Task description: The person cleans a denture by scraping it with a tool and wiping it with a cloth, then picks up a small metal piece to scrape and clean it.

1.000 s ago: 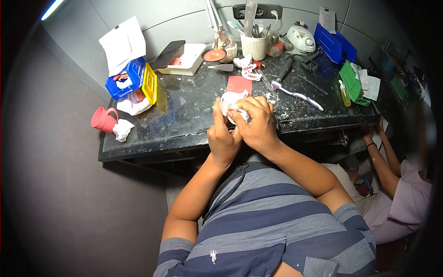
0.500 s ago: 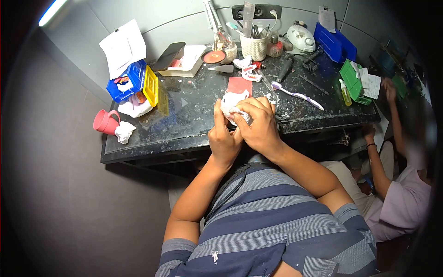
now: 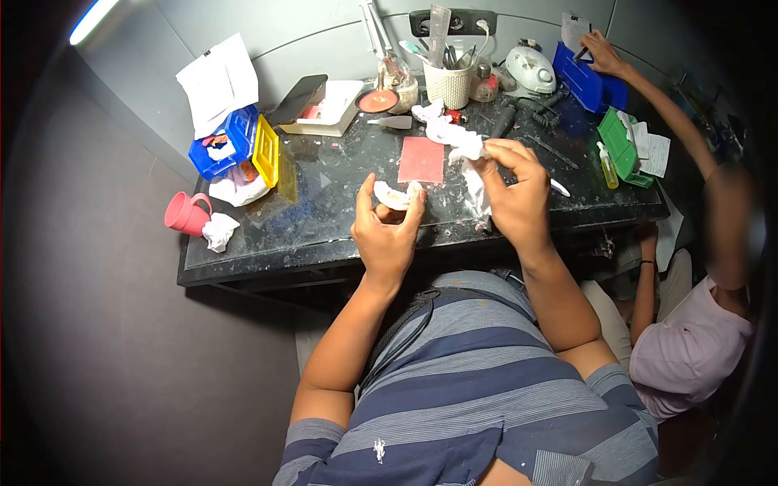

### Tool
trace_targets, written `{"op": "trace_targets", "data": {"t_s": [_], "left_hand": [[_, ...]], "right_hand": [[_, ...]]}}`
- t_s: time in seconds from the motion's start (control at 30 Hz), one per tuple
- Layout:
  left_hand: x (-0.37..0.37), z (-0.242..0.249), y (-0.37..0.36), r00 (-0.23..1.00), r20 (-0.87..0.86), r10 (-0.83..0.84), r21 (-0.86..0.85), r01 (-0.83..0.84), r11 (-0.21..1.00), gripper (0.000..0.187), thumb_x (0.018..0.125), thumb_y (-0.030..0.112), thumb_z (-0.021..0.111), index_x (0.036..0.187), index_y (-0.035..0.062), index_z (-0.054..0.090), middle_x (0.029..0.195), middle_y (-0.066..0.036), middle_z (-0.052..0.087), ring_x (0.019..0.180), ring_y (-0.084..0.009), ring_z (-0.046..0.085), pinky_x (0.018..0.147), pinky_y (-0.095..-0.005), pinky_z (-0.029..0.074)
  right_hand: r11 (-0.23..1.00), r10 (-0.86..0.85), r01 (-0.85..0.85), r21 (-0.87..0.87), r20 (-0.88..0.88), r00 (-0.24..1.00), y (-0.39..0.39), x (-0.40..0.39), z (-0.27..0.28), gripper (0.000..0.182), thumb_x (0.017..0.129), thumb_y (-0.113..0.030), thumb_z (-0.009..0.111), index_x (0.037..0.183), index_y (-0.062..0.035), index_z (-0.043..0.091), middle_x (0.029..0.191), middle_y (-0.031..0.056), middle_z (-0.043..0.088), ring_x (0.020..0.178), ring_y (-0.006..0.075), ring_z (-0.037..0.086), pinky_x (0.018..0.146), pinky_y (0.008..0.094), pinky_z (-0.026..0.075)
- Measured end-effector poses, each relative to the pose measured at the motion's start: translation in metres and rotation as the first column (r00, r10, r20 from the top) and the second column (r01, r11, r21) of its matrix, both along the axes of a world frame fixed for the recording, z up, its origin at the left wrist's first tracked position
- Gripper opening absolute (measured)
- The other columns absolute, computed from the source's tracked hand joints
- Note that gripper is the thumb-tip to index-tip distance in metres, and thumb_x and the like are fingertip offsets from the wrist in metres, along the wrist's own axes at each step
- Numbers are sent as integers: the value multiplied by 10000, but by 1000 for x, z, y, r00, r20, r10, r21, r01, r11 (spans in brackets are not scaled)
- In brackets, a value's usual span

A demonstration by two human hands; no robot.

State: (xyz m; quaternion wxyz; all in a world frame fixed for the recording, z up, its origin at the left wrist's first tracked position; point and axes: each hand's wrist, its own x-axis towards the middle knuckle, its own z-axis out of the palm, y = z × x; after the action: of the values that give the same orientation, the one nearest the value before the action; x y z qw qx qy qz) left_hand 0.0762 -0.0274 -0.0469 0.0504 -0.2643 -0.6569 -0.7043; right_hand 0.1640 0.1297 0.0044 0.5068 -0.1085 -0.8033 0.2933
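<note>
Hands work apart above the bench's (image 3: 267,235) front edge: the left hand (image 3: 387,235) pinches a pale cast (image 3: 395,195) between thumb and fingertips, the right hand (image 3: 515,190) grips a white tissue (image 3: 473,174). Best to steady the cast low and wipe gently.

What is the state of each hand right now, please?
Left hand: closed on a small white dental cast, held between thumb and fingers.
Right hand: closed on a white tissue, pinched at its top and hanging down.
</note>
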Motion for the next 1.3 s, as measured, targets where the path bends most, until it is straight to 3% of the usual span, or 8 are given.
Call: {"op": "trace_targets", "data": {"t_s": [0.27, 0.43, 0.53, 0.9, 0.97, 1.17, 1.23, 1.3], "left_hand": [[-2, 0, 3, 999, 33, 40, -7, -39, 999, 589, 824, 63, 795, 1273, -104, 452, 809, -106, 725, 729, -82, 655, 669, -203, 504], [-1, 17, -2, 957, -270, 102, -264, -176, 948, 544, 788, 97, 790, 1222, -80, 514, 627, -97, 679, 569, -109, 668, 544, -233, 496], [-3, 18, -2, 919, -373, 127, -252, -232, 939, 550, 784, 102, 785, 1229, -72, 513, 599, -103, 659, 545, -118, 665, 534, -231, 489], [10, 32, -11, 992, -129, 8, -131, -25, 991, 510, 807, 46, 775, 1224, -80, 510, 662, -42, 670, 594, -40, 606, 548, -190, 468], [11, 33, -11, 994, -105, -8, -112, -4, 994, 507, 810, 38, 772, 1226, -81, 509, 679, -39, 673, 602, -37, 601, 551, -188, 465], [13, 36, -13, 991, -136, -1, -87, -11, 996, 528, 806, 61, 763, 1231, -97, 492, 666, -75, 682, 596, -79, 652, 560, -220, 505], [14, 36, -11, 990, -135, -37, -45, 31, 999, 545, 826, 33, 764, 1286, -62, 488, 751, -36, 681, 662, -44, 607, 596, -193, 472], [18, 40, -13, 989, -108, -103, -96, 92, 991, 582, 848, 22, 743, 1357, -24, 464, 800, -46, 679, 710, -61, 615, 629, -196, 473]], "right_hand": [[993, -3, 6, -115, 30, 1000, 6, 4, 12, 222, 872, -149, 745, 1007, 23, 709, 931, 133, 711, 779, 189, 662, 713, 289, 506], [991, -4, 11, -136, 51, 999, 9, 4, 13, 230, 868, -147, 748, 1015, 26, 710, 886, 111, 700, 711, 146, 620, 642, 270, 481], [988, -8, 18, -153, 63, 998, 11, 3, 9, 230, 864, -142, 751, 1018, 25, 712, 858, 93, 693, 666, 117, 581, 600, 261, 457], [974, 1, 12, -227, 59, 998, 21, 3, 5, 230, 863, -132, 751, 1026, 25, 711, 771, 63, 671, 592, 63, 523, 533, 250, 417], [914, 33, 29, -404, 146, 989, 20, 6, 11, 211, 881, -109, 733, 1027, 41, 704, 710, 29, 646, 573, 19, 491, 496, 226, 383], [859, 127, -101, -502, 19, 992, 33, 6, 15, 167, 899, -75, 711, 999, 58, 703, 684, -18, 628, 572, -7, 479, 475, 195, 370], [837, 135, -76, -542, 71, 988, 45, 8, 19, 247, 899, -60, 700, 1112, 61, 669, 849, 53, 682, 622, 24, 556, 525, 206, 454], [932, 72, -73, -355, -14, 997, 60, 2, 9, 502, 899, -147, 717, 1317, 65, 535, 1133, 192, 661, 854, 175, 681, 735, 298, 555]]}}
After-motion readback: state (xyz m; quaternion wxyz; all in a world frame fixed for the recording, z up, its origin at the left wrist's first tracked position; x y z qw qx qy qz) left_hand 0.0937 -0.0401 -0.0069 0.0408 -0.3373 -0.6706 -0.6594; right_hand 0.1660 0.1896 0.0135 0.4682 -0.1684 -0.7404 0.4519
